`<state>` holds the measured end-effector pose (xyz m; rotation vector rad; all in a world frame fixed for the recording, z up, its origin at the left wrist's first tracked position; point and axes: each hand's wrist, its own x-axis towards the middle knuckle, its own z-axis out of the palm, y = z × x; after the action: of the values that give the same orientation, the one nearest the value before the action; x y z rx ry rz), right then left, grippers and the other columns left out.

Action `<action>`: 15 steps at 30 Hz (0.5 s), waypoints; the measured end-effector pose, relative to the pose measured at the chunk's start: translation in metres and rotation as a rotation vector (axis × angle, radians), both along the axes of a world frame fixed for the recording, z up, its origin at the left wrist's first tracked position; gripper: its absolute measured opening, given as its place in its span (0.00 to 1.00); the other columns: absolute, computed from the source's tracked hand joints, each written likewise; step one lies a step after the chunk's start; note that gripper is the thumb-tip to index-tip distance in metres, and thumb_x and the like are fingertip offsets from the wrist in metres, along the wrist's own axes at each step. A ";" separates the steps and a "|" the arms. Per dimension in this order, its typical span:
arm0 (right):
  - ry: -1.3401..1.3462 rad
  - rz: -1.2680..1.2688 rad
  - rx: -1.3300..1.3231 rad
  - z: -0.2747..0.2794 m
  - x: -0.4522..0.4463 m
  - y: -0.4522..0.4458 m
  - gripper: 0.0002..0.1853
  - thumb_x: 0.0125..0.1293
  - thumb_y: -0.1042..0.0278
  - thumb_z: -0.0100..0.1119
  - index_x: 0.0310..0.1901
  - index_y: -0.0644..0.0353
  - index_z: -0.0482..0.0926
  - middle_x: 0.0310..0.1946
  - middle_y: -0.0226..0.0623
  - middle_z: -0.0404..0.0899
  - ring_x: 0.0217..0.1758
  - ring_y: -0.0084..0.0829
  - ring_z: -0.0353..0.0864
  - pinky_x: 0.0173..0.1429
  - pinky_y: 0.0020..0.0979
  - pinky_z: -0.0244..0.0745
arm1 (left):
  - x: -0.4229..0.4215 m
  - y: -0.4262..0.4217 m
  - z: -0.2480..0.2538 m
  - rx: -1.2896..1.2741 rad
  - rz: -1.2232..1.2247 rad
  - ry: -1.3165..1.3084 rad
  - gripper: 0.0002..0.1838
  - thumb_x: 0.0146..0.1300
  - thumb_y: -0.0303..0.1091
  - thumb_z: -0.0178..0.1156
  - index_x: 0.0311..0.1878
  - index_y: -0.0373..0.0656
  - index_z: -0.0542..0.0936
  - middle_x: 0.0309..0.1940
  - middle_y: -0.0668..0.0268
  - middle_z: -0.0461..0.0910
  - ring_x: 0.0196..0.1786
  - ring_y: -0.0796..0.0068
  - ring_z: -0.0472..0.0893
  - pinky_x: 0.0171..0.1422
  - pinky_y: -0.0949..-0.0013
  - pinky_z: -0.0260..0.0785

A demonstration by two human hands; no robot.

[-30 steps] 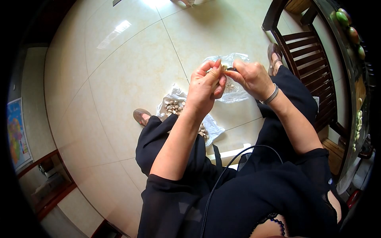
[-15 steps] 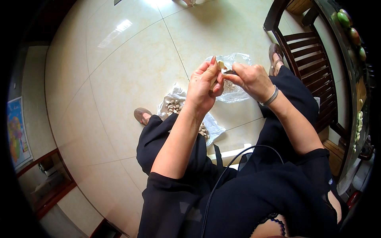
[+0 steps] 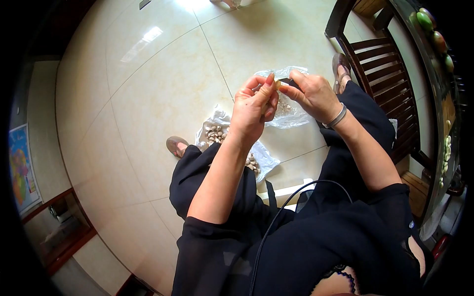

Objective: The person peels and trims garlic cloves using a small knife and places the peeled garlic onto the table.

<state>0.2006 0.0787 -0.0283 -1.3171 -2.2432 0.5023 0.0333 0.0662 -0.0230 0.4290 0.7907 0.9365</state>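
My left hand (image 3: pixel 256 104) is raised in front of me, its fingers closed around a small pale piece (image 3: pixel 278 85) that looks like a mushroom, mostly hidden by the fingertips. Against it, from the right, presses the thumb of my right hand (image 3: pixel 312 94). That hand grips a small dark knife (image 3: pixel 285 81), largely covered by the fingers. Below the hands, a clear plastic bag (image 3: pixel 296 120) lies open on the floor with small scraps in it. Small brownish mushrooms (image 3: pixel 215 134) rest on a white plastic bag (image 3: pixel 268 163), partly behind my left forearm.
A dark wooden chair (image 3: pixel 382 76) stands at right, beside a table edge carrying green and reddish fruits (image 3: pixel 438 42) and pale beans (image 3: pixel 447 153). A black cable (image 3: pixel 264 237) crosses my lap. Another person's foot (image 3: pixel 228 3) shows at the top edge. A map (image 3: pixel 22 167) hangs at left.
My right thumb has moved in against the pale piece, which is now more covered. The knife has shifted slightly up and away from my left fingers.
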 end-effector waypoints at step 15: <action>0.176 0.040 -0.116 0.003 -0.001 0.001 0.19 0.64 0.51 0.46 0.29 0.61 0.72 0.18 0.44 0.73 0.22 0.43 0.76 0.24 0.35 0.69 | 0.000 -0.001 -0.005 0.069 -0.044 -0.035 0.06 0.64 0.37 0.51 0.34 0.46 0.71 0.18 0.67 0.69 0.13 0.83 0.62 0.15 0.81 0.49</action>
<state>0.1995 0.0792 -0.0249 -1.2336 -2.1260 0.7429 0.0334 0.0651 -0.0279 0.4875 0.7160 0.9298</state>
